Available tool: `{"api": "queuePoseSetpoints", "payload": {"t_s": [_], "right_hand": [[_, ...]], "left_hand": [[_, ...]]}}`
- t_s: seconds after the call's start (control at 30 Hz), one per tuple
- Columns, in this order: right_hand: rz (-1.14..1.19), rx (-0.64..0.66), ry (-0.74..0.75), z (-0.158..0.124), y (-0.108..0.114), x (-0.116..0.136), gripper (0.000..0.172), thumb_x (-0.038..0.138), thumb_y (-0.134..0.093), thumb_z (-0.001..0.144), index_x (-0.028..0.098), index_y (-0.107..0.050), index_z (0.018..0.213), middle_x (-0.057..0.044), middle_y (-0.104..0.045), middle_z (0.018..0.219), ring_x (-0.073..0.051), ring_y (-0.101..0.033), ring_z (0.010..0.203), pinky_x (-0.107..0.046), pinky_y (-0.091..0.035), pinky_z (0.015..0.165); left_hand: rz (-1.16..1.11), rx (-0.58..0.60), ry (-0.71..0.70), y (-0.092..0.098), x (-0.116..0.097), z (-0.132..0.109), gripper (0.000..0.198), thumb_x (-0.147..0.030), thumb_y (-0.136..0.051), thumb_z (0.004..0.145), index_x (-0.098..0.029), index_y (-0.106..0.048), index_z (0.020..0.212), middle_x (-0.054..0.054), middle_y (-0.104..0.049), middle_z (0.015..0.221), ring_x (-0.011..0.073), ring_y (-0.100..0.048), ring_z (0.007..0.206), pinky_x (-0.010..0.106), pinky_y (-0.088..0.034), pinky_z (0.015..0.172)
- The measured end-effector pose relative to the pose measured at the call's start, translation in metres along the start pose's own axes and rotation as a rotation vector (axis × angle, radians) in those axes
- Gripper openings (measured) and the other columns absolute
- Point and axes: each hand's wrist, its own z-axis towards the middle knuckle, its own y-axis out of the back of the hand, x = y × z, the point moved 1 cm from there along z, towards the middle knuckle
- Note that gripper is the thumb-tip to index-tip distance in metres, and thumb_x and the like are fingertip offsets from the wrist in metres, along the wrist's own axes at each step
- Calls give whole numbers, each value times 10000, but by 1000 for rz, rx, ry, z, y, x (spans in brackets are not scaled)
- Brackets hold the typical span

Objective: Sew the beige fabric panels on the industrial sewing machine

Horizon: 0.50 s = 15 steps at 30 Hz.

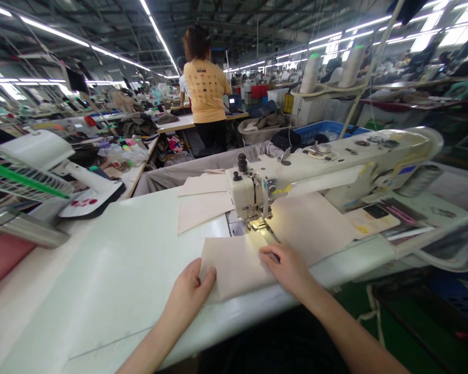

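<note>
The right hand [284, 266] has its fingers curled and its tips drawn together at the right part of a pale fabric panel [236, 265]; whether it pinches the cloth or only presses it, I cannot tell. The left hand [191, 285] lies at the panel's left edge, thumb over the cloth; whether anything is gripped beneath is hidden.

That panel lies flat at the near edge of the sewing table [140, 259], its far edge just short of the presser foot [258, 225]. The step in hand looks like squaring the piece up before the needle; feeding it would call for keeping it flat, its edge straight and the fingertips clear.

There is one industrial sewing machine [245, 195]. A second panel [315, 226] lies under its arm, right of the needle, and at least two pale pieces [203, 210] lie to the far left of it. Two thread cones [309, 77] stand on the far-right holder, and one larger grey cone [420, 179] sits behind the machine. Far left are one small fan [35, 150] and one metal bottle [31, 228]; beyond, a person in a yellow T-shirt [207, 93] faces away.
</note>
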Motion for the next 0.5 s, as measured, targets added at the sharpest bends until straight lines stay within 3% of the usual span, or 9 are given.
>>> {"api": "queuePoseSetpoints", "payload": {"t_s": [0.13, 0.23, 0.33, 0.4, 0.43, 0.5], "right_hand": [[-18, -1, -20, 2, -1, 0, 184, 223, -591, 878, 194, -767, 925, -71, -776, 949, -226, -712, 887, -332, -542, 821], [-82, 13, -31, 2, -1, 5, 175, 189, -599, 882, 192, -767, 929, -68, -769, 953, -221, -712, 904, -331, -539, 849], [-279, 6, 42, -1, 2, 15, 157, 182, -607, 898, 201, -763, 885, -80, -735, 933, -244, -693, 902, -375, -546, 847], [-446, -17, 161, -6, 4, 19, 143, 182, -622, 898, 199, -751, 839, -116, -708, 1037, -287, -667, 979, -436, -542, 877], [-500, -30, 232, -8, 4, 20, 129, 174, -629, 897, 194, -746, 847, -131, -692, 1115, -305, -651, 1034, -459, -534, 906], [-515, -39, 358, -12, 3, 17, 124, 149, -624, 902, 183, -739, 931, -139, -667, 1219, -302, -631, 1105, -463, -524, 958]], "left_hand": [[56, 23, -4, -1, -2, 1, 343, -478, -407, 897, -201, -587, 802, 81, -691, 829, 264, -665, 780, 373, -529, 716], [230, 70, 5, -4, -8, 0, 264, -388, -426, 902, -189, -587, 839, 76, -673, 846, 241, -666, 728, 367, -543, 705], [479, -24, -23, -4, -13, -1, 239, -300, -507, 868, -144, -609, 1017, 138, -676, 1032, 273, -693, 802, 407, -574, 727], [576, -164, -175, -3, -15, -1, 436, -199, -547, 826, -123, -563, 1255, 198, -606, 1300, 349, -654, 1107, 493, -557, 905], [595, -206, -287, -4, -16, 0, 554, -127, -539, 799, -137, -517, 1352, 194, -545, 1412, 373, -568, 1264, 544, -502, 1012], [569, -169, -505, -10, -19, 4, 707, -14, -485, 751, -185, -468, 1436, 139, -479, 1517, 363, -419, 1421, 599, -392, 1132]]}}
